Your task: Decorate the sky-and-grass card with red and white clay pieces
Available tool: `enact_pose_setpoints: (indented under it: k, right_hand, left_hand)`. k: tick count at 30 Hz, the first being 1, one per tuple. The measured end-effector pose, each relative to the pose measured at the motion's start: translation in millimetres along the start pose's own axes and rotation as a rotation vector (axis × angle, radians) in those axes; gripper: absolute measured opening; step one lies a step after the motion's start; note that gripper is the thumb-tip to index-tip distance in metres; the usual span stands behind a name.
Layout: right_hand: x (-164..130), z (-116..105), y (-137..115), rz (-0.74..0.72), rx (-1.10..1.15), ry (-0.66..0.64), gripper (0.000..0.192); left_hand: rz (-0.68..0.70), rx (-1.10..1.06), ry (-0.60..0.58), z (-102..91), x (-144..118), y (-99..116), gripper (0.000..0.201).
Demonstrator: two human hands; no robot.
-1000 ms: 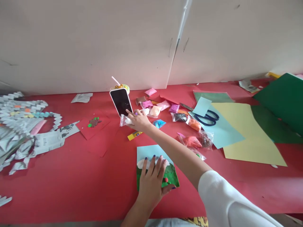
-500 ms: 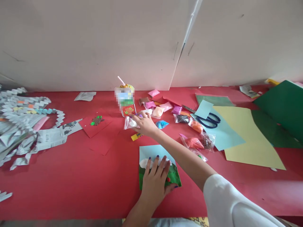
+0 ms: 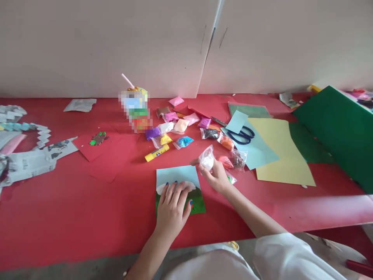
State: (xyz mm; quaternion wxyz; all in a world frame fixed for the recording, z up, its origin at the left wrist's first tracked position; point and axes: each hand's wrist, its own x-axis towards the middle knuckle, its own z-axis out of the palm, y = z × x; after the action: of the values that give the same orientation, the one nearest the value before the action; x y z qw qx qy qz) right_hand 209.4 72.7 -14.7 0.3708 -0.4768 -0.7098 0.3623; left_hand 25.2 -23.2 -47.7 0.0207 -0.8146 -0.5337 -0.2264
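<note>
Red tabletop (image 3: 72, 217) against pale wall. Right hand (image 3: 217, 177) pulled back from phone (image 3: 136, 112), now pinching white clay packet (image 3: 206, 158) just right of collage card (image 3: 177, 188); left hand (image 3: 172, 206) still flat on card, holding nothing.

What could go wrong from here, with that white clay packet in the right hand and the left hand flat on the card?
1. The right hand pinches the white clay packet only by its lower edge, so it may slip onto the red table.
2. The left hand presses on the picture card, possibly smearing its white clay cloud.
3. The loose orange packet beside the right hand might get knocked aside.
</note>
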Motion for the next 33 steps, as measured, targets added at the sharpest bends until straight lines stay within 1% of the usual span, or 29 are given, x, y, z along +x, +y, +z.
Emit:
enact_pose_setpoints:
  k: [2, 4, 6, 9, 14, 17, 20, 23, 28, 33]
  right_hand:
    - [-15.1, -5.1, 4.4, 0.015, -0.017, -0.059, 0.037]
    - [-23.7, -6.1, 9.8, 0.042, -0.045, -0.125, 0.04]
    - [-26.6, -5.0, 14.8, 0.076, -0.075, -0.179, 0.042]
    - [-25.1, -2.8, 19.7, 0.1, -0.111, -0.213, 0.043]
    - [-23.2, -2.2, 21.3, 0.089, -0.118, -0.213, 0.042]
    - [-23.8, -2.2, 21.5, 0.098, -0.102, -0.207, 0.04]
    - [-24.3, -2.2, 21.6, 0.109, -0.098, -0.208, 0.039]
    - [-24.4, -2.0, 21.0, 0.112, -0.1, -0.211, 0.038]
    - [-23.4, -1.7, 19.9, 0.109, -0.122, -0.209, 0.04]
    - [-23.2, -0.1, 18.6, 0.069, -0.159, -0.192, 0.039]
  left_hand:
    - [0.011, 0.036, -0.021, 2.0, 0.7, 0.4, 0.038]
    - [0.017, 0.072, -0.048, 3.4, 1.4, 0.5, 0.042]
    - [0.024, 0.096, -0.073, 3.9, 2.2, 0.8, 0.043]
    - [0.035, 0.11, -0.092, 3.5, 4.5, 1.7, 0.047]
    - [0.047, 0.101, -0.119, 1.1, 10.1, 1.1, 0.049]
    - [0.056, 0.045, -0.112, -2.0, 12.1, -1.3, 0.043]
    - [0.036, 0.0, -0.104, -4.8, 13.6, -2.5, 0.038]
    - [0.019, 0.017, -0.109, -5.3, 16.0, -1.6, 0.038]
    - [0.069, 0.051, -0.124, -3.2, 20.5, 0.0, 0.035]
    - [0.092, 0.068, -0.094, -3.2, 19.5, -0.4, 0.036]
